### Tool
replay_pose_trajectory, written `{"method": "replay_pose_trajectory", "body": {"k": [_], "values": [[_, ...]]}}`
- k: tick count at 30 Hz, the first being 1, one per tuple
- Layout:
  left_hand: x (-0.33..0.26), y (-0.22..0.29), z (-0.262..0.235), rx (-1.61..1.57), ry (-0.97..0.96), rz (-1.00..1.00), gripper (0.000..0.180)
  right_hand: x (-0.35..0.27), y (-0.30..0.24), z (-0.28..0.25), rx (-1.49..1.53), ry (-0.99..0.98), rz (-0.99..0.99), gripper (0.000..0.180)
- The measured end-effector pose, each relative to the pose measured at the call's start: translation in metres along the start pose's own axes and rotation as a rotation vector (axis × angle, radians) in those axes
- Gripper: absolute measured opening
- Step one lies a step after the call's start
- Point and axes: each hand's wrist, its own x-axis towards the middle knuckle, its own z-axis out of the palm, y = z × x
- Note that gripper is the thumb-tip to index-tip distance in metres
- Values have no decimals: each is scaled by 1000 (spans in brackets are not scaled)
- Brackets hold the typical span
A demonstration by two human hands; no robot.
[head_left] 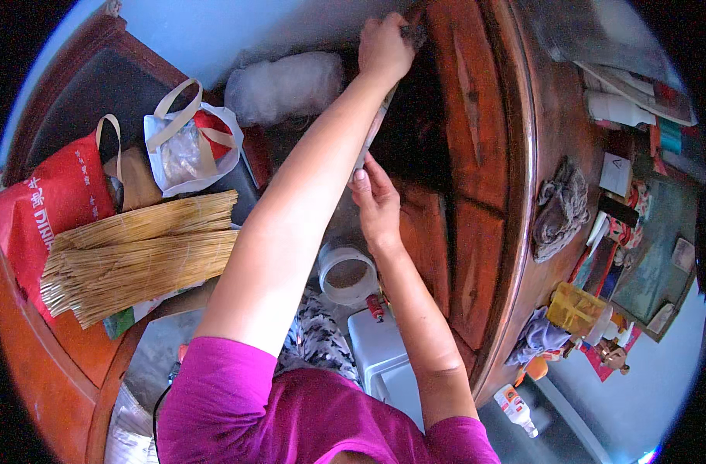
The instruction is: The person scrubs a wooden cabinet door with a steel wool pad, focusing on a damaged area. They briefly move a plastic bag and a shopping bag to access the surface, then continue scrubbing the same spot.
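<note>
My left arm reaches up and forward to the wooden cabinet's (477, 100) far end. There my left hand (385, 50) is closed round a dark, crumpled cloth (415, 35). Nearer to me, my right hand (378, 203) pinches the near end of a thin, pale strip (378, 127) between thumb and fingers. The strip runs forward beside my left forearm, which partly covers it; what it is I cannot make out. Beyond it the space by the cabinet's front is dark.
Left, straw bundles (144, 251) lie beside a red bag (51, 209) and a white tote bag (190, 147). A wrapped clear plastic bundle (283, 87) stands by the wall. Below are a white bucket (347, 272) and a grey box (376, 340). A grey rag (560, 209) lies on the cabinet top.
</note>
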Motion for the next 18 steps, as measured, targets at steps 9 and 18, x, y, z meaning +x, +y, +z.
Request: {"method": "replay_pose_trajectory", "body": {"k": [9,18], "values": [[-100,5,-67,-182,-294,-9,26,-5,-11,-18,83,82,89,45],[-35,11,-3,-108,-164,-119,28,-8,-17,-33,48,86,131,46]]}}
